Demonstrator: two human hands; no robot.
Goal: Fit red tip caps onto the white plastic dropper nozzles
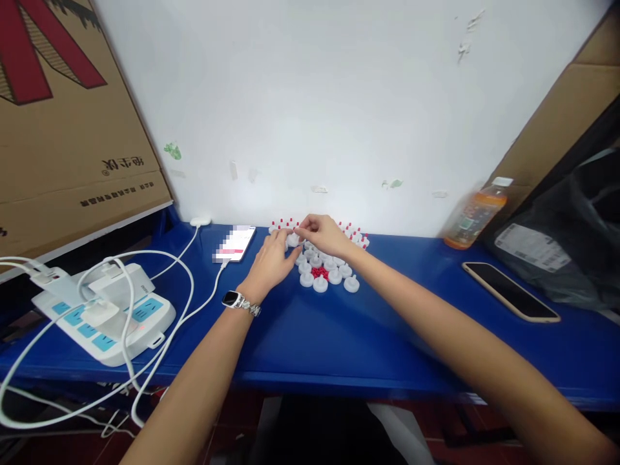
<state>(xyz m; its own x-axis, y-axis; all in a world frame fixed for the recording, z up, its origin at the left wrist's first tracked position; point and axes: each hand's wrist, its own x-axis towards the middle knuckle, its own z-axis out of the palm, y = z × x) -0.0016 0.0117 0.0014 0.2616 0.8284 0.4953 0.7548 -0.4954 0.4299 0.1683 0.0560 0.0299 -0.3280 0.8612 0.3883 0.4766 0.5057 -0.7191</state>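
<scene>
Landmark: cluster of small round white plastic caps (pixel 325 271) on the blue tabletop (pixel 339 336), near the white wall.

Both hands meet at the cluster's far-left edge. Left hand (pixel 271 261), wristwatch (pixel 237 301) on the wrist, lies palm-down just left of the cluster, fingers curled against one white cap (pixel 292 239). Right hand (pixel 322 234) comes in over the cluster from the right, thumb and forefinger pinched together at that same cap; what is pinched is too small to tell. Both hands equally near.

Loose small red pegs (pixel 320 273) sit in the cluster's middle, nearer the person than both hands. Caps already bearing red pegs (pixel 356 236) line its far side.
</scene>
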